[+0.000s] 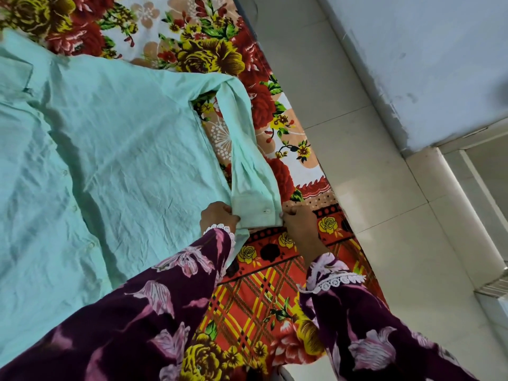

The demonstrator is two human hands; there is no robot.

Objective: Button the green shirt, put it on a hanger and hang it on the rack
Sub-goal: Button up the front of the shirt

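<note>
Shirt (115, 149) spread face-up on the bed (275, 270), its sleeve folded along the right edge; left hand (217, 218) and right hand (298, 220) each pinch one side of the cuff (257, 209). To button it well, keep the cuff taut, line buttonhole over button (266, 212), then push through

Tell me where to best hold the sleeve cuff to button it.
Hold the cuff at its two side edges, from the near end, as the left hand and right hand do: it lies flat with its button facing up.
</note>
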